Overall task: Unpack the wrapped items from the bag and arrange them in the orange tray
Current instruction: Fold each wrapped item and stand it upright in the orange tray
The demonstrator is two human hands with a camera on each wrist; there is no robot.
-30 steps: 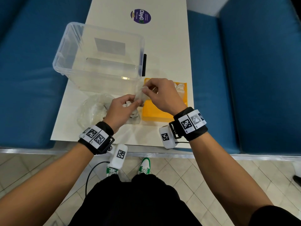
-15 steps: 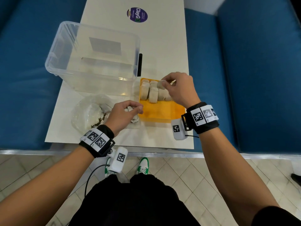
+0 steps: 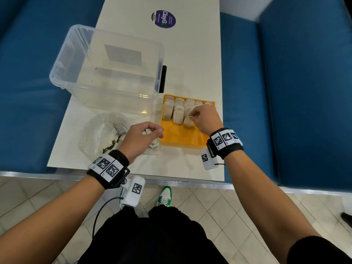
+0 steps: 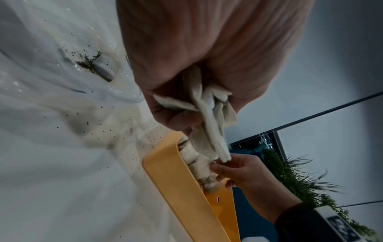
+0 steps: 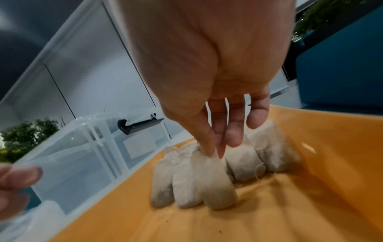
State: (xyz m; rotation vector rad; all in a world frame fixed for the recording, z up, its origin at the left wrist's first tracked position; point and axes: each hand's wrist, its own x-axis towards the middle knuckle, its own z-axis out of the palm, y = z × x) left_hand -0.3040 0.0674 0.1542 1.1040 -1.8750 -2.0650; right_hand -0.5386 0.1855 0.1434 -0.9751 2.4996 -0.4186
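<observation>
The right hand (image 3: 206, 119) has come down lower in the flat orange plastic tray (image 3: 182, 137), pinching a small white paper packet (image 5: 213, 181). The left hand (image 3: 141, 137) still grips crumpled white wrappers (image 4: 209, 114) beside the tray.

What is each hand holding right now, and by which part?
The right hand pinches a tea bag by its top edge, in the orange tray. The left hand grips crumpled empty wrappers, bunched in its fist.

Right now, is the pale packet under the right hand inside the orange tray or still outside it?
Inside. The right hand pinches the pale paper packet by its top, its base on the orange plastic tray floor beside the others.
</observation>
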